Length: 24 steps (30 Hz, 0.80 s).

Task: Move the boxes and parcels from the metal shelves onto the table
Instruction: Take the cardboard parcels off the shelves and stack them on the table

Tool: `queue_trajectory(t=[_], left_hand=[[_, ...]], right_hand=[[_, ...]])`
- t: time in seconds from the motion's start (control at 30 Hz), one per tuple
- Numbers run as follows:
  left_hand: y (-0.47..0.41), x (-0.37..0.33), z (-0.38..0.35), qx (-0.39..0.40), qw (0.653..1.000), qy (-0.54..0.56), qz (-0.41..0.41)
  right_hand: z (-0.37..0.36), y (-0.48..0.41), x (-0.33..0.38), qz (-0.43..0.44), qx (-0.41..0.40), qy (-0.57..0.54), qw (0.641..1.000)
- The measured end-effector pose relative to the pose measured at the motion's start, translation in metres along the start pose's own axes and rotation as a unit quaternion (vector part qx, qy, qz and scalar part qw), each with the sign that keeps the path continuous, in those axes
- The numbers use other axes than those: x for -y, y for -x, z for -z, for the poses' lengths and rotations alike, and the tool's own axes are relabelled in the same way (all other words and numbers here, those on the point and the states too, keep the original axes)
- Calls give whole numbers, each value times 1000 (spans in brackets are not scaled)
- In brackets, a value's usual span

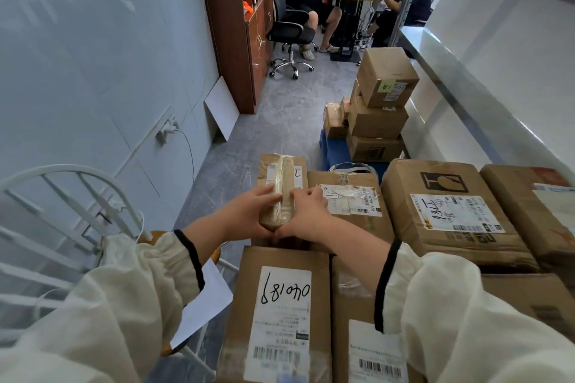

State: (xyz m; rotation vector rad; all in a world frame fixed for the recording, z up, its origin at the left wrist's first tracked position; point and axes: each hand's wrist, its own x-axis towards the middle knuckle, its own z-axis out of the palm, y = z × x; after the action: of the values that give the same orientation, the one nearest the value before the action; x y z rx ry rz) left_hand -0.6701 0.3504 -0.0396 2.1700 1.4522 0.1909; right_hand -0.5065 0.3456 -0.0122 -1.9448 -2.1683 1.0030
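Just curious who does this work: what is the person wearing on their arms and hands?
Both arms are covered by loose cream-white sleeves, the left sleeve and right sleeve each gathered into a narrow black cuff. The left hand and right hand are bare: no gloves, rings or watch visible.

White metal chair (pixel 67 168), wall socket (pixel 165 134), white board (pixel 221 109) leaning on the wall (pixel 77 56), brown cabinet (pixel 231 40), black office chair (pixel 291 33)
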Motion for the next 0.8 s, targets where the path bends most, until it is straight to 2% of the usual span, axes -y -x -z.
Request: queue_trajectory(t=[0.17,0.4,0.47,0.8], left_hand=[[-6,-2,0,30,999,-9,-12],[-8,-1,-2,68,995,65,24],[-8,0,-5,58,994,90,32],[-7,9,-12,39,998,50,14]], right_hand=[[5,-1,-6,-18,18,17,1000],[9,-4,-10,-9,42,17,999],[9,-4,-9,-6,49,55,997],[1,-6,5,25,62,223,972]])
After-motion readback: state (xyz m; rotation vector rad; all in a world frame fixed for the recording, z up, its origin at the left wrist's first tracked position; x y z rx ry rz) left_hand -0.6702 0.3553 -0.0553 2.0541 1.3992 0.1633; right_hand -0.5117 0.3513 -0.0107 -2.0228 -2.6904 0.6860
